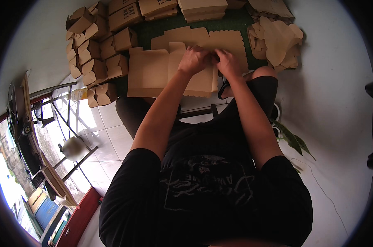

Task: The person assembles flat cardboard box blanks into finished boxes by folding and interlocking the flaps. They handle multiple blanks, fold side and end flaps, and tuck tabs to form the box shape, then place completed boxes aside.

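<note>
An unfolded brown cardboard box blank (148, 73) lies in front of me, with one scalloped edge at its right side. My left hand (193, 60) is closed over its upper right part, the fingers curled and partly hidden. Close beside it, my right hand (227, 64) is pinched at the blank's right-hand edge. The fingertips of both hands nearly meet there. Beneath and beyond lies another flat blank (229, 41) with a scalloped border.
Folded small boxes (89, 51) are stacked at the far left. Larger printed boxes (125, 16) and a pile of flat blanks (203, 9) line the back. Loose brown cardboard pieces (279, 41) heap at the right. A bottle (80, 94) stands at left; a green leaf (291, 138) hangs at right.
</note>
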A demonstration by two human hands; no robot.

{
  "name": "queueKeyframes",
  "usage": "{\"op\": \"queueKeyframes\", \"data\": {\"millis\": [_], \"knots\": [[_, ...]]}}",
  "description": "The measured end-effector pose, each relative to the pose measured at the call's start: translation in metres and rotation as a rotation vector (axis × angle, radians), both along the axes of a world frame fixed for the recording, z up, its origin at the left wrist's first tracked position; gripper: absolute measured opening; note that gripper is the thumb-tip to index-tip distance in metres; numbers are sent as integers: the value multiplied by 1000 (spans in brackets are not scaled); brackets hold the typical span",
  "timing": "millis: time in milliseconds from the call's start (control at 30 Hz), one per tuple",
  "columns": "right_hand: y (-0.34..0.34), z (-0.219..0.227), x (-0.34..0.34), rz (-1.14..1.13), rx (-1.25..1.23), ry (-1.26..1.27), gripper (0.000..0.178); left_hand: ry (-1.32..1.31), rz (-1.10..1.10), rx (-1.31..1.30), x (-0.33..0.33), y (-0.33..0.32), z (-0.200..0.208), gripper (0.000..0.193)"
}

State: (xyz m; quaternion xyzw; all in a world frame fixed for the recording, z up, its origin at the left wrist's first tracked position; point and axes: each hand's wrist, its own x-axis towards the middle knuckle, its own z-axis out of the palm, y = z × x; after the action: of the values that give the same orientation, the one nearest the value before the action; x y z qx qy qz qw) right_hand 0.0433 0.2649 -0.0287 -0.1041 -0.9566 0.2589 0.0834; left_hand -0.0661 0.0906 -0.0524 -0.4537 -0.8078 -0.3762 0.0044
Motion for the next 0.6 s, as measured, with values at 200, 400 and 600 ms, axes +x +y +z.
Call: {"op": "queueKeyframes", "data": {"millis": [200,400,600], "knots": [[-2,-5,1,12,46,65,33,-19,11,15,-2,1,5,16],[0,-11,1,50,110,-6,36,64,-23,1,-3,0,8,16],[-3,-7,4,13,10,46,32,115,-28,-44,-1,3,7,14]]}}
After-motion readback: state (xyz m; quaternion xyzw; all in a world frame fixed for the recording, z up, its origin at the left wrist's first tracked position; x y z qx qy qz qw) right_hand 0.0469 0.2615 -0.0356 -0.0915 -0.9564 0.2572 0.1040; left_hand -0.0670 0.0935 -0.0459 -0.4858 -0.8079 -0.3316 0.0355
